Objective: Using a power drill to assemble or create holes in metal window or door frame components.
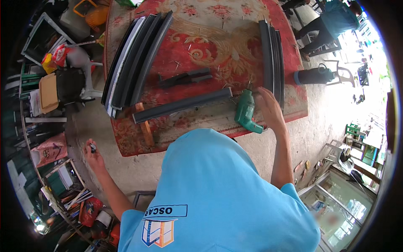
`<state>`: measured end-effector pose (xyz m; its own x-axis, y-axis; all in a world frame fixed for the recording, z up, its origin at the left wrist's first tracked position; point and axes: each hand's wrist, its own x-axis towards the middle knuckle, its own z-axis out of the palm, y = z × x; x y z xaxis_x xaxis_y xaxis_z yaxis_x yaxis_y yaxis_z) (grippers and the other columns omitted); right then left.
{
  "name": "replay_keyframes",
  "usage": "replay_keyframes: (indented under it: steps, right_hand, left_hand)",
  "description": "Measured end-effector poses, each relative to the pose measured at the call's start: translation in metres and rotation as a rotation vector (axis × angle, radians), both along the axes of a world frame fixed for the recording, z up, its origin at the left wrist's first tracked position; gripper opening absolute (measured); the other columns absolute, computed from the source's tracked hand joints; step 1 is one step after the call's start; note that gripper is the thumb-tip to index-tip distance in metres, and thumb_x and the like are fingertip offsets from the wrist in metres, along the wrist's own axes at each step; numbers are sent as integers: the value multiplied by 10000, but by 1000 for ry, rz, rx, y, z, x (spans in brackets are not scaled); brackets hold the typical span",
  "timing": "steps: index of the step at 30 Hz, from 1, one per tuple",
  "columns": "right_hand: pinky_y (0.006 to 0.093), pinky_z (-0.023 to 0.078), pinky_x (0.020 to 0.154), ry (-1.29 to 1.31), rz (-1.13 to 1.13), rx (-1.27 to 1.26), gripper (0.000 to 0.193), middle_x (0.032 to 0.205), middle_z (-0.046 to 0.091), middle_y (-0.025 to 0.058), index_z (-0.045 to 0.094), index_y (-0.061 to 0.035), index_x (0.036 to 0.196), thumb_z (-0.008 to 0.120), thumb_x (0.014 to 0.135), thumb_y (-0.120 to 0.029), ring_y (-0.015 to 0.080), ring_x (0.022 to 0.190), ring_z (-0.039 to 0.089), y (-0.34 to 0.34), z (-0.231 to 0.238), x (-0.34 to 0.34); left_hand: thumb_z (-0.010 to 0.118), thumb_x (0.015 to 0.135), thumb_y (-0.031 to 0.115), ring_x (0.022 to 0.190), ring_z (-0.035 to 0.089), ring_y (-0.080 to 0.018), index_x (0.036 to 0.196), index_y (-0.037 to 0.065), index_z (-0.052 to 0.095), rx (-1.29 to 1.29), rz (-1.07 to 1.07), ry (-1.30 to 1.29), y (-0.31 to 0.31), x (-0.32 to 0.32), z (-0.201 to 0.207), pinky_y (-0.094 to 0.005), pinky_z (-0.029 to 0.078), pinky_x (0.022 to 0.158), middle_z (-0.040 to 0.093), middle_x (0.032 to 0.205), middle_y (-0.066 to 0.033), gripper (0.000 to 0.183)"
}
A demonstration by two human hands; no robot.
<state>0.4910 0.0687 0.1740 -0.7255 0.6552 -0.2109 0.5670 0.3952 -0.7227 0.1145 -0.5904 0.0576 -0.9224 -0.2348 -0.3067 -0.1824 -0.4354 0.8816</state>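
Out to the left, past the table's corner, my left hand (95,158) is closed around a small dark and silvery piece (93,147), too small to name. My right hand (270,108) hovers or rests at the table's right side, fingers stretched out, palm toward a green corded-style power drill (245,110). The drill lies on its side with its bit pointing away from me; I cannot tell whether the hand touches it. Just left of the drill, a dark grey metal profile (184,105) lies crosswise, its left end over a wooden strip (147,131). Several dark profiles (273,59) lie beyond my right hand.
A red patterned cloth (201,50) covers the table, strewn with small thin bits. More long profiles (138,59) lie at its left, and a black clamp-like tool (184,77) mid-table. A dark bottle (312,75) stands off the right edge. Crowded shelves line the left; another person (331,25) is far right.
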Motion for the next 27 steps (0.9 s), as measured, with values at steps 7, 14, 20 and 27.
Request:
replay_keyframes:
  steps: [7,14,20,27]
  right_hand:
    - [462,507,1027,-427,78,21,541,1337,631,231,559,-20,1437,638,1003,-334,392,1237,625,-9,-27,51]
    - [531,397,1153,-487,32,283,1051,1540,453,288,167,-51,1659,798,861,-316,441,1375,509,-56,-112,49]
    - [550,370,1159,-482,-119,391,1289,1596,266,362,57,-108,1677,922,735,-265,528,1388,434,-79,-157,38]
    - [517,487,1045,-373,-236,205,1234,1421,477,346,110,-100,1668,885,711,-179,507,1263,543,-65,-155,45]
  left_hand:
    - [664,1026,276,1085,655,-274,1337,-21,610,-728,255,-57,-130,-58,-31,-393,519,937,690,1201,-138,434]
    - [695,981,252,1031,704,-282,1220,14,732,-1483,401,-261,-94,-58,-25,-412,527,954,747,1149,-147,339]
    - [704,990,131,1037,702,-217,1149,19,725,-1105,-426,408,170,33,-37,-354,555,939,737,1136,-109,196]
    - [880,706,271,1300,517,-385,1430,98,572,-1097,-1278,869,430,151,-10,-522,367,1143,594,1362,-163,805]
